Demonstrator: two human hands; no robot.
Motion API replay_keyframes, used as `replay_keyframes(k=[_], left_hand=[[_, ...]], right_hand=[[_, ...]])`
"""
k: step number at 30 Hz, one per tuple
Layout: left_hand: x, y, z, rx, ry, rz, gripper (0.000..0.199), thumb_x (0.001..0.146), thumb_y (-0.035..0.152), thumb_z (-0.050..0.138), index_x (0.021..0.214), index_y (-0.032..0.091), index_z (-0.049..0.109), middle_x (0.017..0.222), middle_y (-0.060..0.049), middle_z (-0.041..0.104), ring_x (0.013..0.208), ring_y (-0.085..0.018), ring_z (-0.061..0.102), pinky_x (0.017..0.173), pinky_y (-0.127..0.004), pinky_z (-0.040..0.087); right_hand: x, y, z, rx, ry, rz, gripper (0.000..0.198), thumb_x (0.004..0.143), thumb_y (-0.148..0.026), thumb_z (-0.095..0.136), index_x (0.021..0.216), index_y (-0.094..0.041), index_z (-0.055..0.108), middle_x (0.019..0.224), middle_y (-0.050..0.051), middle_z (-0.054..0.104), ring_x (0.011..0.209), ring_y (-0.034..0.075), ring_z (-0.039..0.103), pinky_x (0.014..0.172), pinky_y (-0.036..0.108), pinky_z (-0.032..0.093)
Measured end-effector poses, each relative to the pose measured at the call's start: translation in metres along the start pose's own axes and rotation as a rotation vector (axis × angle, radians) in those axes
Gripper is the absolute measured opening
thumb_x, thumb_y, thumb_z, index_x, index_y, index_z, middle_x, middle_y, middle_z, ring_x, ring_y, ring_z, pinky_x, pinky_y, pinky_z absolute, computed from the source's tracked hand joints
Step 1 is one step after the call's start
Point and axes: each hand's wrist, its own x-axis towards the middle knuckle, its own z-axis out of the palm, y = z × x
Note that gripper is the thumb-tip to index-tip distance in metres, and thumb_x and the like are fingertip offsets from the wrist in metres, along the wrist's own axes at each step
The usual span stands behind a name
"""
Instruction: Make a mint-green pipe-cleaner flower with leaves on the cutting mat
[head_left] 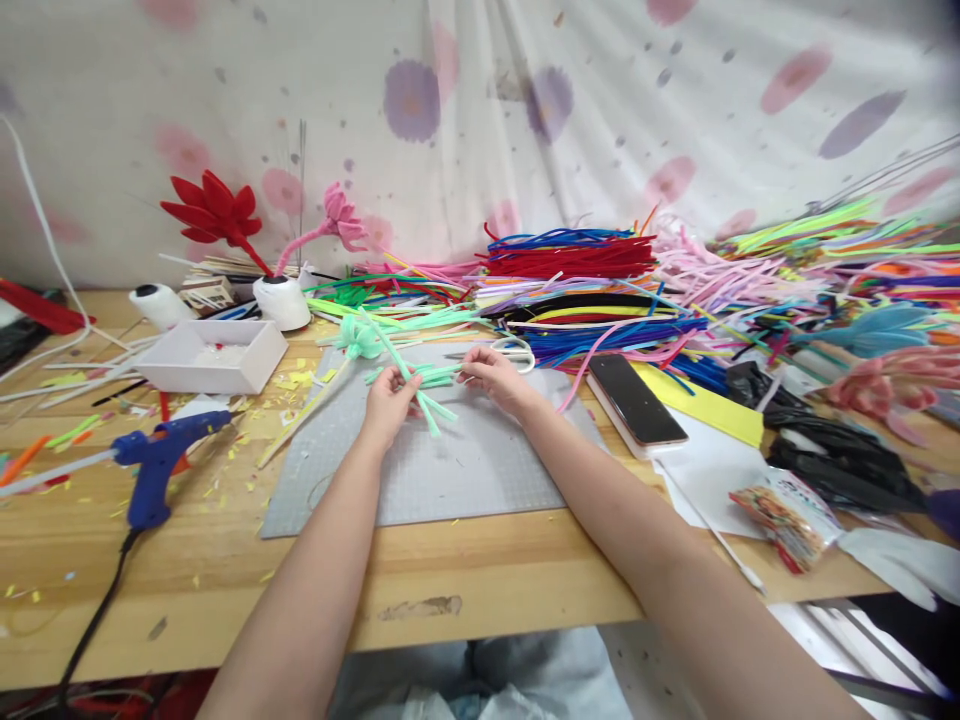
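My left hand (391, 402) is closed around mint-green pipe cleaners (431, 410), some crossing each other and sticking out past the fingers. Pinched at the right ends of the same green strands is my right hand (489, 376). Both hands are above a grey cutting mat (465, 470). Just behind the left hand lies a mint-green pipe-cleaner flower (361, 338) with a pale stem. White-handled scissors (519, 352) rest behind the right hand, partly hidden by it.
A blue glue gun (161, 455) and a white box (214, 357) stand at left. Red (214, 208) and pink flowers (341, 218) rise from a thread spool (282, 302). Bundled pipe cleaners (574, 258) line the back. At right are a phone (636, 398) and black plastic bags (840, 460).
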Motion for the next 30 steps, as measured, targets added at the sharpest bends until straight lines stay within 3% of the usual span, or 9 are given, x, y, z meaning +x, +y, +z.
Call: replay_keyframes(k=[4,10,17,22,30], left_hand=[[-0.004,0.001,0.003,0.042,-0.085,-0.024,0.029,0.058,0.034,0.068,0.076,0.015,0.054,0.063,0.003,0.05,0.046,-0.007,0.049,0.037,-0.02,0.043],[-0.005,0.0,0.003,0.064,-0.106,-0.029,0.028,0.058,0.033,0.069,0.073,0.016,0.053,0.056,0.005,0.046,0.045,-0.007,0.047,0.039,-0.021,0.043],[-0.005,-0.005,0.007,0.127,-0.162,-0.017,0.027,0.057,0.032,0.07,0.072,0.016,0.054,0.059,0.004,0.049,0.045,-0.008,0.048,0.04,-0.021,0.043],[-0.004,-0.008,0.007,0.152,-0.194,0.007,0.026,0.059,0.035,0.069,0.071,0.016,0.056,0.058,0.002,0.051,0.046,-0.009,0.049,0.04,-0.021,0.042],[-0.004,0.0,0.007,0.038,-0.079,-0.073,0.034,0.07,0.05,0.055,0.075,0.016,0.057,0.062,-0.002,0.057,0.048,-0.011,0.053,0.04,-0.021,0.041]], right_hand=[[-0.008,0.003,0.001,0.044,-0.017,0.019,0.024,0.06,-0.03,0.064,0.07,-0.017,0.046,0.063,-0.005,0.053,0.057,0.008,0.054,0.051,0.019,0.038],[-0.002,0.003,0.008,0.003,0.013,-0.032,0.029,0.059,-0.033,0.065,0.073,-0.018,0.046,0.064,-0.005,0.053,0.057,0.008,0.053,0.05,0.018,0.038],[0.0,0.007,0.02,0.069,-0.058,-0.126,0.026,0.064,-0.034,0.063,0.079,-0.019,0.048,0.065,-0.006,0.052,0.062,0.007,0.054,0.067,0.025,0.047],[-0.001,0.009,0.028,0.045,-0.061,-0.145,0.028,0.066,-0.032,0.062,0.087,-0.022,0.049,0.067,-0.007,0.047,0.062,0.007,0.053,0.067,0.027,0.05],[0.0,0.014,0.022,0.09,0.046,-0.137,0.035,0.062,-0.032,0.064,0.091,-0.022,0.046,0.065,-0.007,0.046,0.061,0.008,0.053,0.066,0.029,0.051]])
